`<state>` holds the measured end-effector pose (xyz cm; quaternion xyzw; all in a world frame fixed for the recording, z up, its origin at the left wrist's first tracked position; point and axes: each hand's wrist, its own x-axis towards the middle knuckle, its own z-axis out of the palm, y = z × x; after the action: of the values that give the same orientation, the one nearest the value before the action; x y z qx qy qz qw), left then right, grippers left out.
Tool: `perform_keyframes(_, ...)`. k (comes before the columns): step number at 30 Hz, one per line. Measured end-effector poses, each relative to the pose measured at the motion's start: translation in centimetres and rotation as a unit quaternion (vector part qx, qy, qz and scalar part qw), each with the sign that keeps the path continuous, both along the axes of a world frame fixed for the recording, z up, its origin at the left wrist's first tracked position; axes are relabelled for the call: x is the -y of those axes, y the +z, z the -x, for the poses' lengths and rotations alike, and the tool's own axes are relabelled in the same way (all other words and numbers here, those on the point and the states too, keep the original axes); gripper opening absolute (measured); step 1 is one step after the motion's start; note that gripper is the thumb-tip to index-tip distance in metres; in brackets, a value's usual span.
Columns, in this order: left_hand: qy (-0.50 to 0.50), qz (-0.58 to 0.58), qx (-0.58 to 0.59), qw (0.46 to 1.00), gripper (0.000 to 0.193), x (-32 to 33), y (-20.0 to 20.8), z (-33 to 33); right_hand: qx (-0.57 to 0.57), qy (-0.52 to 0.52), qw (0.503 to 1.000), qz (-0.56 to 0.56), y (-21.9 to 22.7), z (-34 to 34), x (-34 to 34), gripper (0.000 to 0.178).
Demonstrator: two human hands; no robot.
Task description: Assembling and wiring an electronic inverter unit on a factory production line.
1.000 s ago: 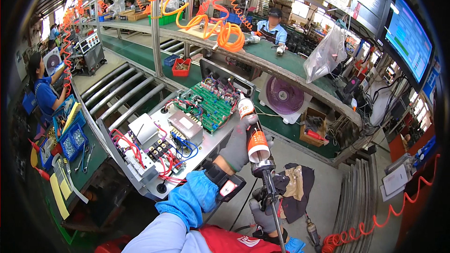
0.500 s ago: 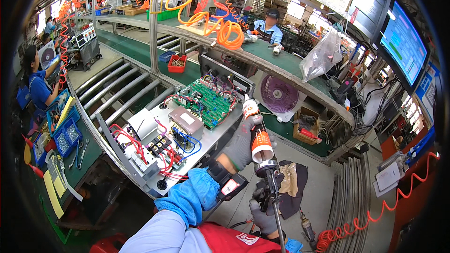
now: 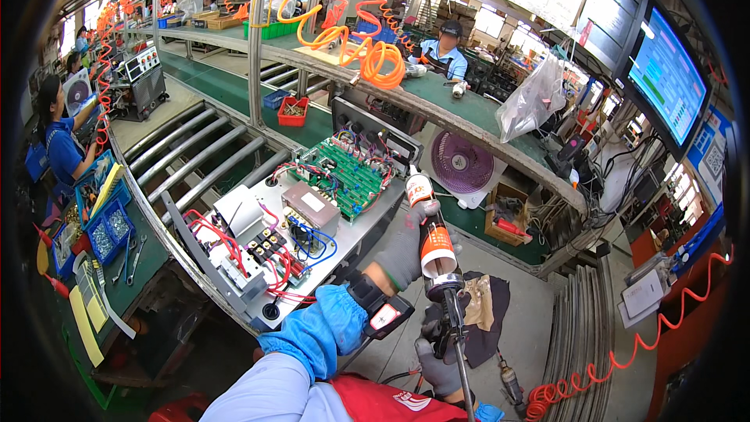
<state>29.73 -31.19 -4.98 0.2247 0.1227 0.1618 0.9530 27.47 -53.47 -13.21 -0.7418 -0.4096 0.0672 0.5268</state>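
Observation:
My left hand (image 3: 402, 248), in a grey glove, is wrapped round an orange, white and black sealant cartridge (image 3: 436, 241) with a white nozzle. The cartridge points up and away from me. At its open lower end sits the front of a caulking gun (image 3: 444, 284), whose metal rod runs down toward my body. Lower down, my right hand (image 3: 439, 366), also gloved, is closed about the gun's dark handle. Left of the nozzle lies an opened electrical unit with a green circuit board (image 3: 355, 176), a transformer (image 3: 311, 208) and red and blue wires.
The unit's metal base (image 3: 367, 228) rests beside a roller conveyor (image 3: 199, 141). At left, blue bins (image 3: 109, 230) of small hardware and wrenches (image 3: 137, 256) lie on a bench. A purple fan (image 3: 462, 161) stands ahead. A red coiled hose (image 3: 625, 359) hangs at right.
My view has shifted slightly. Both hands keep their grip on the cartridge and caulking gun, which sit a little lower in view. The person across the far bench has moved slightly.

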Motion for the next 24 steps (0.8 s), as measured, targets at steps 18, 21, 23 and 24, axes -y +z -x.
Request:
perform_keyframes(18,-0.019,0.016,0.006,1.0,0.036,0.0,-0.5,0.1,-0.029,-0.009,0.999,0.032,-0.7,0.1,0.3,0.029)
perform_keyframes(21,-0.021,0.023,0.007,0.999,0.038,-0.1,-0.8,0.0,-0.038,-0.009,0.999,0.021,-1.0,0.1,0.3,0.028)
perform_keyframes(23,-0.023,0.027,0.004,0.999,0.04,0.0,-1.0,-0.3,-0.046,-0.014,0.999,0.016,-1.4,0.1,0.2,0.027)
perform_keyframes(24,-0.004,0.014,0.0,1.0,0.045,0.1,-1.2,-0.6,-0.042,-0.026,0.999,0.01,-1.7,0.0,0.1,0.025)
